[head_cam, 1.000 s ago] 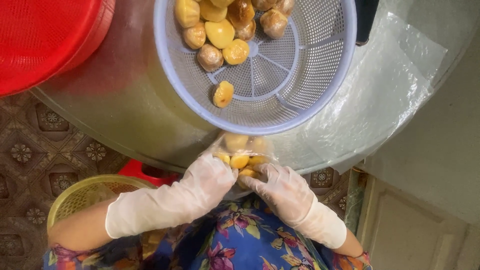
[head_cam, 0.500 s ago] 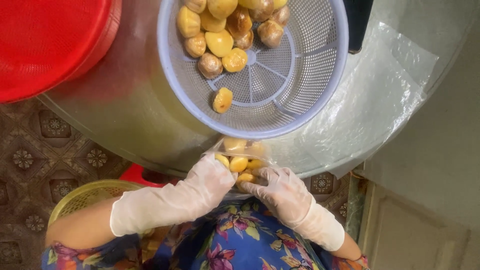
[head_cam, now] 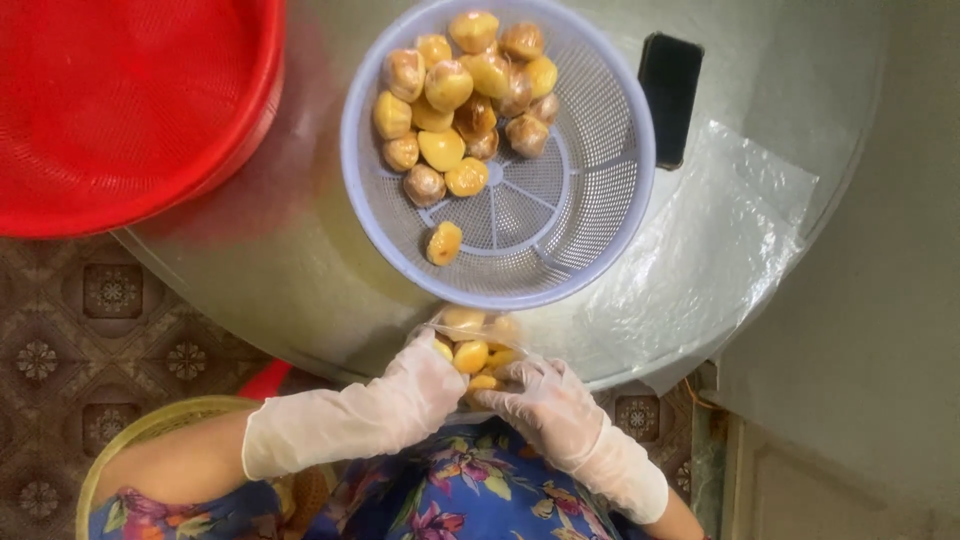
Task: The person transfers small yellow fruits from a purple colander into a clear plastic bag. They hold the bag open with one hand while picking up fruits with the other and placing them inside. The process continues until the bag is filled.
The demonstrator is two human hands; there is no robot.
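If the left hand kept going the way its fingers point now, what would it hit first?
The left hand points up and right into the clear bag of yellow pieces it already touches. Beyond that lies the rim of the lavender basket, though depth is hard to judge.

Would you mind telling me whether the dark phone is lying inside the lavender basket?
No, the dark phone lies flat on the glass table, just outside the rim of the lavender basket.

Two baskets, one pale blue (head_cam: 610, 230) and one red (head_cam: 130, 110), one black phone (head_cam: 669, 97), two gloved hands.
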